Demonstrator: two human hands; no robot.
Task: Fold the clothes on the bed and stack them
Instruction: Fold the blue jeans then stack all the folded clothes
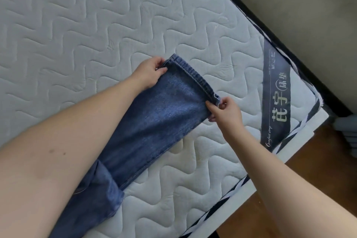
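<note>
Forearms: both reach out from the bottom edge, nearest the camera, over the bed (96, 25).
Left hand (148, 75): fingers and thumb curled round the left corner of the jeans (154, 121) at the hem (191, 75), pinching it.
Jeans: blue denim, legs laid one on the other, running from the bottom left up to the middle of the mattress; the hem end is held just off or at the surface, I cannot tell which. The lower part is hidden under the left arm.
Right hand (224, 110): pinches the right corner of the same hem between thumb and fingers.
Step in hand: as I judge it, squaring the leg ends before the first fold; no stack is in view yet.
Next move: likely calls for both hands to keep the hem taut and level and carry it back toward the waist, so the legs fold in half without skewing.
Label (276, 98): dark band across the mattress corner at right, with large Chinese characters that seem to read 花宇, a circled pair beside them, and small script below, perhaps "Comfort sleep"; the rest is too small to read.
Floor (309, 179): brown wood, right of the bed.
</note>
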